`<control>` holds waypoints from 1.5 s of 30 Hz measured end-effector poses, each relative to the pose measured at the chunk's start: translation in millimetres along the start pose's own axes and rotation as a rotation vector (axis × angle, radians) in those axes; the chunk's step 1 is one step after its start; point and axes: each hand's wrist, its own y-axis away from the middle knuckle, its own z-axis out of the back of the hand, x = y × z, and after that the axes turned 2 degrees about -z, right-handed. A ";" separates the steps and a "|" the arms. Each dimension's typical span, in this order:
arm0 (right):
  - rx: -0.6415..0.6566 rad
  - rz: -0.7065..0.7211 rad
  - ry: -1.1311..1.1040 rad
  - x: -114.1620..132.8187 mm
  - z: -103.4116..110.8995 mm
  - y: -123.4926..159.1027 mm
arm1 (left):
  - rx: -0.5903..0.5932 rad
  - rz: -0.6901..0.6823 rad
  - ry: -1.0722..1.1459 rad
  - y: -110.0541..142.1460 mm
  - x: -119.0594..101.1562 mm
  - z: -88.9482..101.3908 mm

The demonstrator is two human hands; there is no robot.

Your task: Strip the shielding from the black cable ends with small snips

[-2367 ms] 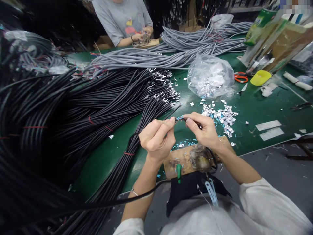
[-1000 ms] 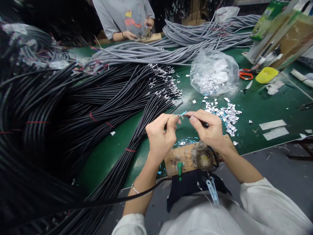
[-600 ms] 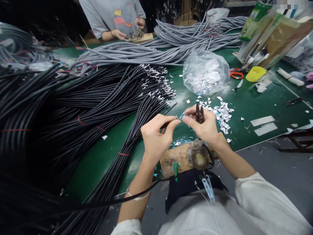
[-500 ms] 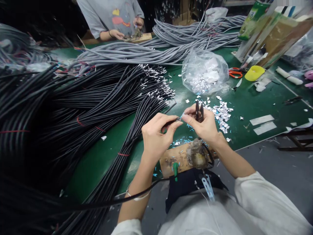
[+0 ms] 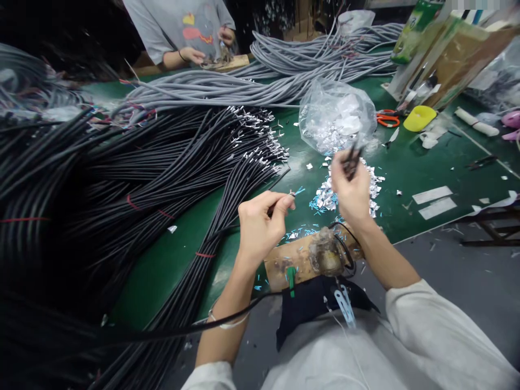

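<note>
Between the thumb and fingers of my left hand (image 5: 262,225) is pinched the end of a black cable. Thin blue wires (image 5: 299,191) poke out of it past the fingertips. My right hand (image 5: 352,192) is raised over the scrap pile, its fingers closed around small black snips (image 5: 351,161) that are blurred by motion and point up. Shiny foil scraps (image 5: 376,187) and cut bits of blue wire lie on the green table below that hand. To the left, a bundle of black cables (image 5: 227,208) ends in stripped silvery tips.
Behind the scraps lies a clear plastic bag (image 5: 337,116) of foil pieces, with orange-handled scissors (image 5: 388,118) beside it. Grey cables (image 5: 195,89) stretch across the back. A wooden board (image 5: 280,265) carries a stained device near my lap. Across the table, another person (image 5: 179,32) works.
My right hand has moved away from the cable end, up and to the right, with the snips. My left hand stays nearly in place, and the blue wires now spread free.
</note>
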 end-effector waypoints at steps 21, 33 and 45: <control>0.419 0.233 0.309 6.3 8.0 -1.8 | -0.118 -0.223 -0.222 -2.6 2.2 1.9; 0.275 0.089 0.049 14.7 -5.5 7.4 | -0.221 -0.135 -0.015 -1.9 -0.9 1.3; 0.412 0.007 0.025 11.6 -7.4 11.2 | -0.417 -0.155 -0.010 -2.5 -7.1 5.5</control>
